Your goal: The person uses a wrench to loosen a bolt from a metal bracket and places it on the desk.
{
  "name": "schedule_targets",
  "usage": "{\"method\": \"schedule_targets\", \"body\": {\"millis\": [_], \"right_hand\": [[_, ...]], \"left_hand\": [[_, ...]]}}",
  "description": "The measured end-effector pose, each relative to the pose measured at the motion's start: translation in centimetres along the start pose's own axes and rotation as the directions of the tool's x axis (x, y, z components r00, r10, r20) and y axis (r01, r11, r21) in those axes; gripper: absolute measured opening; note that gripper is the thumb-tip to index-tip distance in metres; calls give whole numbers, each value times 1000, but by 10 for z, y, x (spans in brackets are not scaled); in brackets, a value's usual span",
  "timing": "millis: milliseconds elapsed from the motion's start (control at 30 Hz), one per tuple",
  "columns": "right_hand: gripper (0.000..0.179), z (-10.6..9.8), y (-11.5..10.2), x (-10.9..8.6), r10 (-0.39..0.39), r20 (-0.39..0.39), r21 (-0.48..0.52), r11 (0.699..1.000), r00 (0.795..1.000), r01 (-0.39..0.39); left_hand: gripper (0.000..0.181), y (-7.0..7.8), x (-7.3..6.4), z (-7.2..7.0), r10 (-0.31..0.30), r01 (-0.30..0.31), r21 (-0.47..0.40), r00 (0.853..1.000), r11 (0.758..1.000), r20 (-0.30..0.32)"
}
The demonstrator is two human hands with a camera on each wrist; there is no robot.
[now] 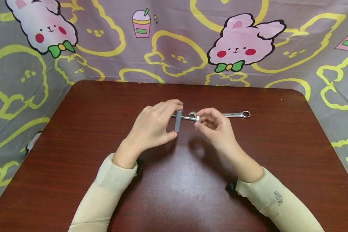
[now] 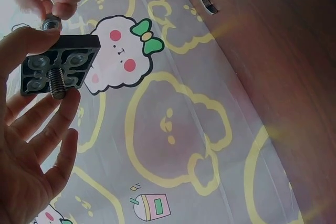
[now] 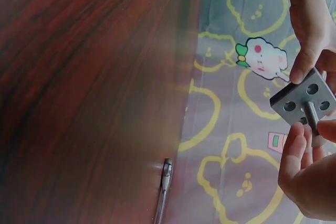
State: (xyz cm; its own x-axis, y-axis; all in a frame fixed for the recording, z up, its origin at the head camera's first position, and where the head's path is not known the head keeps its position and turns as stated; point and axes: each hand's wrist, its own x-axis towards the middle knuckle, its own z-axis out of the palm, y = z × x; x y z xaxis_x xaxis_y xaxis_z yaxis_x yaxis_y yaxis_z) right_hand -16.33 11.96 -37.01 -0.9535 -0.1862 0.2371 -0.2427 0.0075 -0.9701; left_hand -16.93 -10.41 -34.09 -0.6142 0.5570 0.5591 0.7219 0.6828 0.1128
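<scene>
My left hand (image 1: 155, 124) grips a square grey metal plate (image 1: 178, 121) by opposite edges, thumb on one and fingers on the other. Four round holes show on the plate's face (image 3: 290, 105) in the right wrist view. Through its middle runs a bolt (image 1: 188, 118), whose threaded end (image 2: 56, 83) sticks out on the left-hand side. At the bolt's other end, my right hand (image 1: 218, 129) pinches the hexagonal piece (image 1: 197, 119) between thumb and fingers. Whether that piece is the bolt's head or a nut, I cannot tell. Both hands hold these parts above the table.
Behind the right hand a silver combination wrench (image 1: 237, 114) lies on the dark red-brown wooden table (image 1: 174, 193). Its middle is hidden by that hand. A grey cartoon-print cloth (image 1: 174, 42) hangs along the table's back and sides.
</scene>
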Motion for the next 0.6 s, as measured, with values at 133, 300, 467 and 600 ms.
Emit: {"method": "schedule_targets", "body": {"millis": [133, 300, 467, 600], "right_hand": [[28, 2, 0, 1, -46, -25, -15, 999, 999, 45], [21, 1, 0, 2, -47, -27, -27, 999, 999, 46], [18, -1, 2, 1, -100, 2, 35, 994, 995, 100], [31, -3, 1, 1, -131, 25, 83, 988, 991, 129]], "left_hand": [[65, -1, 0, 0, 2, -2, 1, 1000, 1000, -11], [64, 0, 0, 0, -11, 11, -12, 1000, 1000, 9], [65, 1, 1, -1, -15, 15, -18, 1000, 1000, 12], [65, 1, 2, -2, -8, 8, -15, 1000, 1000, -2]]}}
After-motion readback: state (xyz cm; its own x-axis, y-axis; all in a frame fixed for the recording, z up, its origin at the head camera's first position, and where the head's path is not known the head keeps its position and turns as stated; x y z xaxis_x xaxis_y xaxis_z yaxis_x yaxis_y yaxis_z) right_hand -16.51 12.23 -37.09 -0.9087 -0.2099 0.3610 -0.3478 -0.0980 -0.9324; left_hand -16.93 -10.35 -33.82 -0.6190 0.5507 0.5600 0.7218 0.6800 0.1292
